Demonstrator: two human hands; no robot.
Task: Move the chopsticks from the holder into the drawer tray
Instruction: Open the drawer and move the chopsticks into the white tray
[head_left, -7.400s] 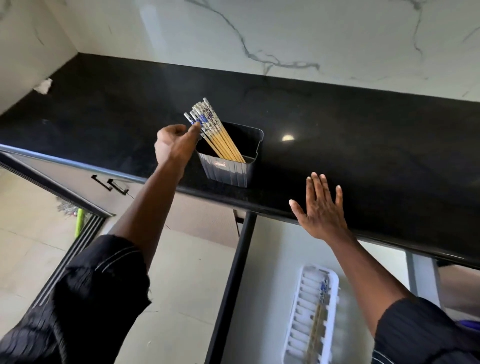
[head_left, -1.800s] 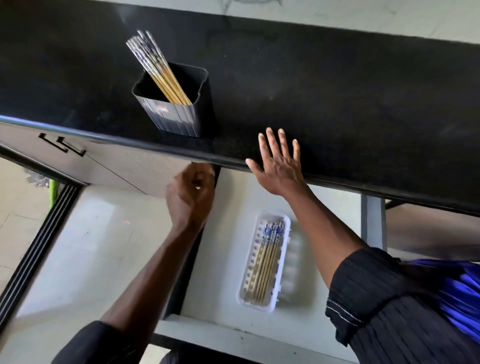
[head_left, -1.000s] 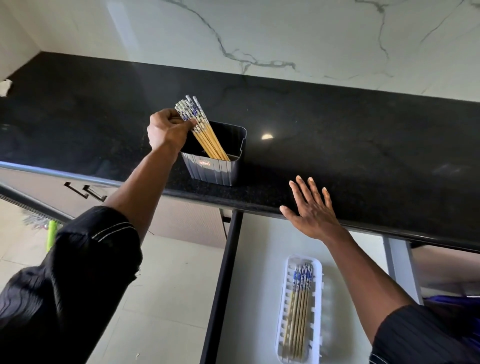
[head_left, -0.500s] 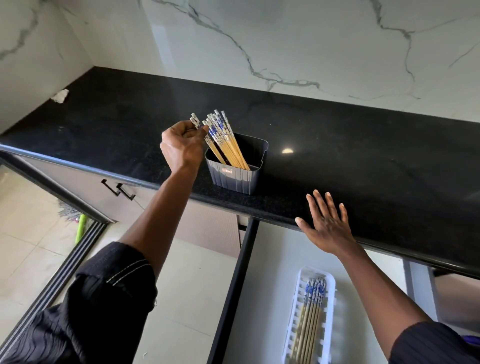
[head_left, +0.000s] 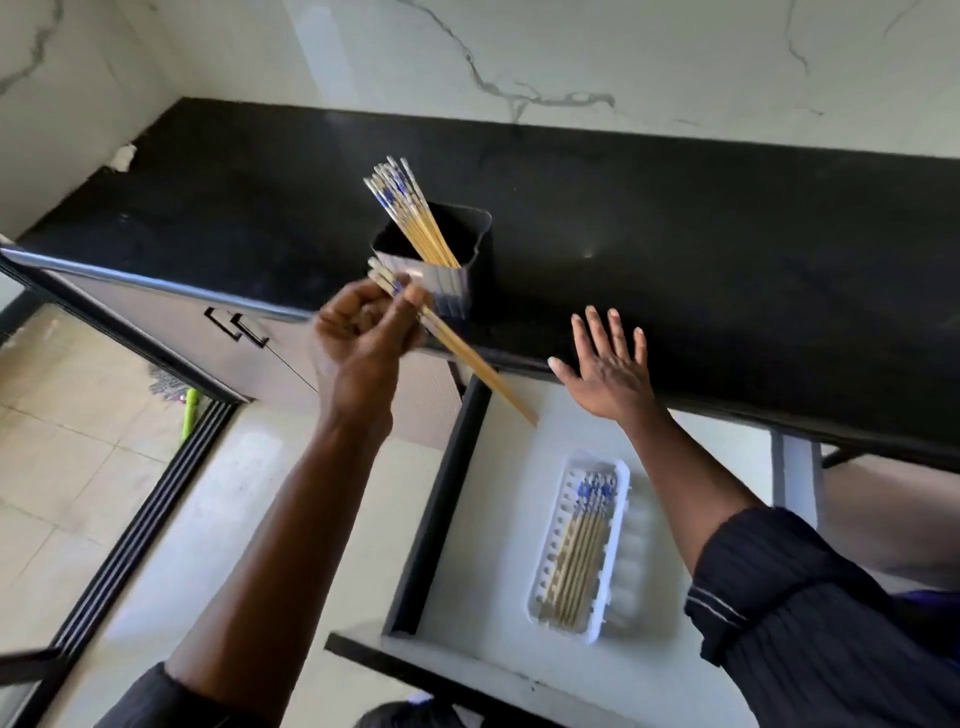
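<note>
A dark square holder (head_left: 470, 244) stands near the front edge of the black counter (head_left: 675, 234), with a bundle of bamboo chopsticks (head_left: 410, 218) leaning to its left side. My left hand (head_left: 363, 343) is shut on a pair of chopsticks (head_left: 478, 366) in front of the holder; their thin ends point down and right toward the open drawer (head_left: 467, 571). A white tray (head_left: 618, 551) in the drawer holds several chopsticks (head_left: 579, 556) laid lengthwise. My right hand (head_left: 608, 364) rests flat and open on the counter's front edge, above the drawer.
A white marble wall rises behind the counter. Left of the drawer is a cupboard front with black handles (head_left: 236, 327). A black rail (head_left: 130, 545) runs across the tiled floor at the lower left, and a green item (head_left: 189, 410) lies by it.
My left hand has drawn a pair of chopsticks out of the holder and moved down and toward me, off the counter. My right hand has stayed on the counter edge.
</note>
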